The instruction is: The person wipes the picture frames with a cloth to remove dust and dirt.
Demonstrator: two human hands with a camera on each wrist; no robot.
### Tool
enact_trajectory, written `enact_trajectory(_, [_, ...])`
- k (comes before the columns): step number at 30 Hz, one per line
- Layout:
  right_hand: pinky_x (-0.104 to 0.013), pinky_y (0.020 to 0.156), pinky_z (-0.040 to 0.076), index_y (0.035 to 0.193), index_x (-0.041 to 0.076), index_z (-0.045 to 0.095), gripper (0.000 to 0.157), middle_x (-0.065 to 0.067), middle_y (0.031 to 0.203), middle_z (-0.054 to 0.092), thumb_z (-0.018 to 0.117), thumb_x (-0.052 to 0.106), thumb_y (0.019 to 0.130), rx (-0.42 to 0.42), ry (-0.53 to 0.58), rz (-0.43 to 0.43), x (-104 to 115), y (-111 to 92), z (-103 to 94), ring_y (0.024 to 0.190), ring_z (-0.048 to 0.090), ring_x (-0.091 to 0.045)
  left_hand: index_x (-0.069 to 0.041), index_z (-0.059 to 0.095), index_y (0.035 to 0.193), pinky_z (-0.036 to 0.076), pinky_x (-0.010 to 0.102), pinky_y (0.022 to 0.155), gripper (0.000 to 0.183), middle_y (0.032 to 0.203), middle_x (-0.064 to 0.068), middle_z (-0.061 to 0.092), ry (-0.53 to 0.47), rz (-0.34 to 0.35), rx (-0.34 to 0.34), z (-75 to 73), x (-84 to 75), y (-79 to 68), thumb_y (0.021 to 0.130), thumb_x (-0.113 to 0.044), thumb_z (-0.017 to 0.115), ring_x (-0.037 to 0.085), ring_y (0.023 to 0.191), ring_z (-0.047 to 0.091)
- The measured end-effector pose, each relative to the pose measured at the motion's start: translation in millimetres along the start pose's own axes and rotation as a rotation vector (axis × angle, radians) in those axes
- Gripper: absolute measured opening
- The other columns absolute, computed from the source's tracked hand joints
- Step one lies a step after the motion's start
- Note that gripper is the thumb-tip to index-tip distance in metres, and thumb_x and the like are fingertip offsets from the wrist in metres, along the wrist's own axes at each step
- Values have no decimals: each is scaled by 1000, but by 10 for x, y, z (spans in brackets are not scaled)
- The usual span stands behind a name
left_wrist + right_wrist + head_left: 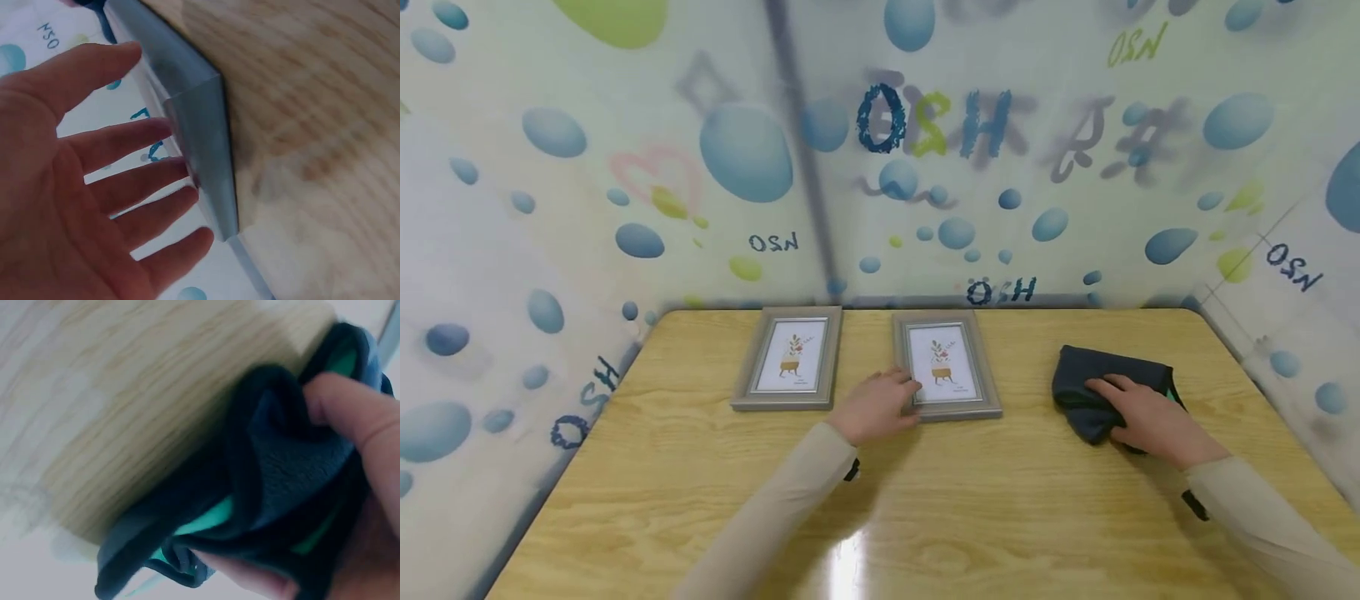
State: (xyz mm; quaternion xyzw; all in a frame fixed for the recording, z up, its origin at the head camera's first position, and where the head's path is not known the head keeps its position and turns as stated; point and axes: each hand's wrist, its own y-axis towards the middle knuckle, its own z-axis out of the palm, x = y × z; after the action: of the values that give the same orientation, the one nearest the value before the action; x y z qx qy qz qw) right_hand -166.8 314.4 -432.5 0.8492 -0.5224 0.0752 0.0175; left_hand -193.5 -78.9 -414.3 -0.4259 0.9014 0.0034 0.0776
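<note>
My left hand (874, 407) reaches to the lower left side of a picture frame (946, 358) that lies flat on the table. In the left wrist view its fingers (153, 187) are extended, fingertips right at the edge of the grey frame (203, 150), with the thumb spread apart. My right hand (1157, 421) grips a folded dark cloth (1101, 364) on the right part of the table. The right wrist view shows bunched folds of this cloth (300, 481) between thumb and fingers, with green showing inside and dark edging.
A matching picture frame (792, 358) lies to the left, near the table's far edge. The wooden table (985, 500) is bounded by a patterned wall covering (850, 192) at the back and both sides.
</note>
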Motion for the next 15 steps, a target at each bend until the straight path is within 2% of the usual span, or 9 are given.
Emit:
enact_trajectory(2, [-47, 63, 52, 128, -5, 53, 60, -35, 124, 50, 79, 2, 74, -24, -37, -1, -1, 21, -5, 89, 61, -43, -6, 67, 111, 53, 38, 84, 32, 117, 8, 62, 14, 11, -17, 21, 7, 14, 87, -28, 72, 24, 107, 59])
enact_trajectory(5, [-49, 64, 53, 125, -5, 56, 55, -32, 119, 55, 79, 1, 75, -51, -83, -5, -36, 61, -28, 86, 62, -41, -8, 68, 98, 54, 32, 68, 23, 102, 2, 62, 26, 7, -36, 29, 8, 35, 83, -24, 77, 17, 91, 60])
enact_trajectory(8, [-51, 65, 53, 124, -6, 56, 51, -31, 116, 58, 76, 0, 77, -54, -69, 7, -92, 95, -75, 88, 63, -42, -10, 69, 90, 52, 30, 66, 19, 92, 0, 62, 88, 15, -29, 27, 1, 55, 80, -22, 80, 15, 87, 58])
enact_trajectory(12, [-47, 59, 51, 126, -9, 53, 48, -33, 115, 58, 70, -2, 82, -40, 27, 22, -135, 150, -161, 83, 63, -38, -10, 68, 82, 52, 29, 69, 16, 84, 1, 61, 162, 47, -10, 41, -3, 53, 78, -18, 81, 17, 86, 58])
enact_trajectory(15, [-49, 66, 51, 128, -11, 50, 48, -35, 118, 56, 67, -2, 84, -42, 86, 9, -129, 205, -239, 89, 62, -42, -8, 69, 81, 51, 29, 73, 13, 82, 2, 63, 162, 90, -16, 65, 8, 30, 78, -13, 80, 19, 86, 57])
